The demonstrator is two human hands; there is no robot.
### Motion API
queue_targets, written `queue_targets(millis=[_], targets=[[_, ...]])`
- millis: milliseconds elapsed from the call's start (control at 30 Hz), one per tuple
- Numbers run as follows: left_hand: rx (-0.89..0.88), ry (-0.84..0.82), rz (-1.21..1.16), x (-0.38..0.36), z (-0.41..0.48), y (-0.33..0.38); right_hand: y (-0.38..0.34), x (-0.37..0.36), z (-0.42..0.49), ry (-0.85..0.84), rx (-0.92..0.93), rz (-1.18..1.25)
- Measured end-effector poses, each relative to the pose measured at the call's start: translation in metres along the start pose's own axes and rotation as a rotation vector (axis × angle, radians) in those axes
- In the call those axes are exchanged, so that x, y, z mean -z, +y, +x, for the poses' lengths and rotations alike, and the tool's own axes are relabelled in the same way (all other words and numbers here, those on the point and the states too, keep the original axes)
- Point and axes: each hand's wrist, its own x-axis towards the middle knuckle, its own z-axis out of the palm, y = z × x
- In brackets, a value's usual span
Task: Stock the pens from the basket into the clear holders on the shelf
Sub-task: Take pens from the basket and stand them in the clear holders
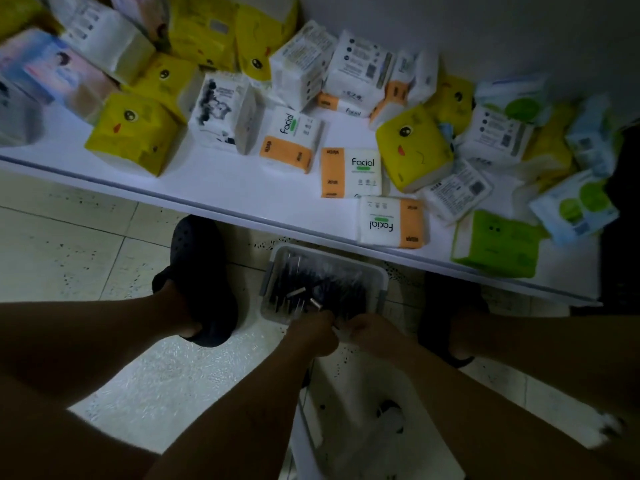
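Though dim, hands (pixel 313 332) (pixel 372 336) perhaps at basket (pixel 382 280)

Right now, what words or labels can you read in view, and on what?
"Facial": tilted orange-and-white tissue pack on the shelf.
"Facial": flat orange-and-white pack right of it.
"Facial", upside down: front pack at the shelf edge.
"Facial", small: half-hidden pack further back.
Orange-band lettering, and fine print on the white packs: too blurred to read.

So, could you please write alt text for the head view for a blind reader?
The left hand and right hand meet at the near edge of a clear basket of dark pens on a tiled floor, below a white shelf strewn with tissue packs.
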Motion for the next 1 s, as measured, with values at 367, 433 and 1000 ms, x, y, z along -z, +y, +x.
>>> queue_targets(millis=[367, 433, 1000], targets=[[0.011, 0.114, 0.084, 0.004, 0.004, 0.004, -0.002, 0.002, 0.005, 0.035, 0.032, -0.031], [0.046, 0.202, -0.059, 0.010, -0.002, 0.003, -0.009, 0.000, 0.006, 0.021, 0.035, -0.023], [0.210, 0.155, -0.711, 0.040, -0.045, -0.018, -0.021, -0.032, 0.035, -0.074, 0.061, -0.236]])
